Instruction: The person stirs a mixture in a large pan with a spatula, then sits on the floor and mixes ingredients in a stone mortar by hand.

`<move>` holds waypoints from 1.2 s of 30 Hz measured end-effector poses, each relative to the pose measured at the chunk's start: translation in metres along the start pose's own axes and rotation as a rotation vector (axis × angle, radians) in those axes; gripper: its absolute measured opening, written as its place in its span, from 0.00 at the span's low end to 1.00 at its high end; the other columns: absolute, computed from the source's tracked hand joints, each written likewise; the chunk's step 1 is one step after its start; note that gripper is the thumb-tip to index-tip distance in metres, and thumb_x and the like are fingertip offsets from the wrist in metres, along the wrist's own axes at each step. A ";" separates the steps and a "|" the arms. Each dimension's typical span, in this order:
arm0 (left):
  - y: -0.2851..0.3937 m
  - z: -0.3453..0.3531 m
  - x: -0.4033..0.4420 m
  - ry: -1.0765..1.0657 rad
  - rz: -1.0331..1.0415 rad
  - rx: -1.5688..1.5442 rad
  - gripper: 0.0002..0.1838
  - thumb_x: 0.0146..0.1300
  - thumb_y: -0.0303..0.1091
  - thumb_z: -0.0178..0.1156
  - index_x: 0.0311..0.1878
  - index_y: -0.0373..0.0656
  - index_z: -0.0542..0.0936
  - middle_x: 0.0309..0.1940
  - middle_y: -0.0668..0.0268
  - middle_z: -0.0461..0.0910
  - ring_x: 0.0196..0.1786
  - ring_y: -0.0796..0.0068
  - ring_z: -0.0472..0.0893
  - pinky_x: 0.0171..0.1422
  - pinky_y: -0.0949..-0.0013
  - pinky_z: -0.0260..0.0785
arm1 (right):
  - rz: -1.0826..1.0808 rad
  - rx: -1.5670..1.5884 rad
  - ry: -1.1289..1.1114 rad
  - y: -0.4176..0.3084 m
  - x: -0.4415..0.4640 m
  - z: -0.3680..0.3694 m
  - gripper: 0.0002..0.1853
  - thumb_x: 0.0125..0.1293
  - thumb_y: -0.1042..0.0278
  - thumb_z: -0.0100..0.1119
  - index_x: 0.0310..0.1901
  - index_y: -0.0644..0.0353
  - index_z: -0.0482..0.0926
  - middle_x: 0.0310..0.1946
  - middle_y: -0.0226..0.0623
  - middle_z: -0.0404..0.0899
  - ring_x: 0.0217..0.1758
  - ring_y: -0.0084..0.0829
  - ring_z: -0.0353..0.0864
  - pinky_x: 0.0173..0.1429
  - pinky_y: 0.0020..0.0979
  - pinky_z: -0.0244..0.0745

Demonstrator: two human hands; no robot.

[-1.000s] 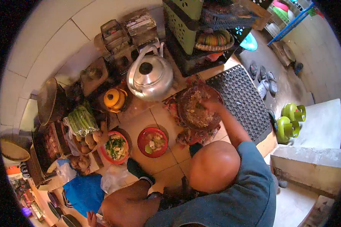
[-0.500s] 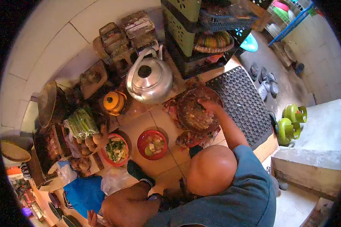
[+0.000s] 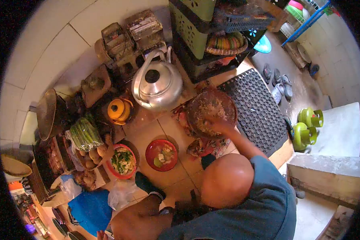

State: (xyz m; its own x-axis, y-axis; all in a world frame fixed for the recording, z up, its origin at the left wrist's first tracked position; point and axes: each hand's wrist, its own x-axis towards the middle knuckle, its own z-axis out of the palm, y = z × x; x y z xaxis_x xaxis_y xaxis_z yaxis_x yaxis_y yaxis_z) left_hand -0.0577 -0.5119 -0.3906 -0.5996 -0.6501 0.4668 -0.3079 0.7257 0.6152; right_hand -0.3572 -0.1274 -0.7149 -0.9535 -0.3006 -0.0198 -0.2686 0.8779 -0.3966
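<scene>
My right hand (image 3: 216,125) reaches into a wide, dark brown bowl (image 3: 233,105) and touches the crumbly, pale mixture (image 3: 209,110) inside. Motion blurs its fingers, so their grip is unclear. The bowl stands on a crumpled reddish patterned cloth (image 3: 212,147). At the bottom edge, beside my knee, only some fingers of my left hand (image 3: 102,236) show, stretched out and holding nothing visible. To the left of the brown bowl sits a red bowl (image 3: 149,160) with pale pieces and something green. Further left, another red bowl (image 3: 117,173) holds chopped greens and pale chunks.
A large metal kettle (image 3: 164,86) and an orange lidded pot (image 3: 119,111) stand behind the bowls. Bagged green vegetables (image 3: 85,134) lie at left above potatoes (image 3: 93,156). A black studded mat (image 3: 254,110) lies right of the brown bowl, near green gas cylinders (image 3: 303,136).
My right hand has moved down and slightly left within the brown bowl, toward its near side. My left hand has sunk lower, mostly out of the picture.
</scene>
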 end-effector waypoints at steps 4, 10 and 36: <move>-0.002 -0.001 0.000 -0.001 -0.089 -0.052 0.23 0.67 0.44 0.55 0.54 0.33 0.74 0.53 0.53 0.75 0.53 0.61 0.74 0.59 0.61 0.64 | 0.049 -0.311 -0.106 0.006 0.004 0.027 0.25 0.68 0.47 0.44 0.65 0.42 0.63 0.49 0.50 0.76 0.42 0.50 0.81 0.50 0.50 0.74; -0.004 -0.001 0.000 0.020 -0.075 -0.031 0.25 0.67 0.47 0.54 0.53 0.32 0.74 0.53 0.52 0.75 0.52 0.59 0.74 0.59 0.60 0.64 | 0.188 0.154 -0.357 0.110 0.093 0.026 0.26 0.68 0.48 0.46 0.65 0.47 0.63 0.48 0.53 0.77 0.49 0.53 0.78 0.52 0.47 0.73; -0.024 -0.012 -0.003 -0.018 0.039 0.033 0.22 0.66 0.46 0.52 0.52 0.36 0.73 0.57 0.50 0.71 0.60 0.55 0.69 0.66 0.53 0.56 | 0.569 0.415 -0.522 0.065 0.087 -0.037 0.33 0.68 0.49 0.48 0.68 0.60 0.55 0.51 0.56 0.75 0.55 0.47 0.76 0.56 0.41 0.72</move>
State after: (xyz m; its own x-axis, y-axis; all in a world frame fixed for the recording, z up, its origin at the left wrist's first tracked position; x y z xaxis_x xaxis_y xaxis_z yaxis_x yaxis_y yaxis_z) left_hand -0.0393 -0.5301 -0.3991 -0.6246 -0.6170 0.4787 -0.3075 0.7578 0.5754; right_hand -0.4624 -0.0832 -0.7087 -0.7163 -0.0794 -0.6932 0.3972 0.7704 -0.4987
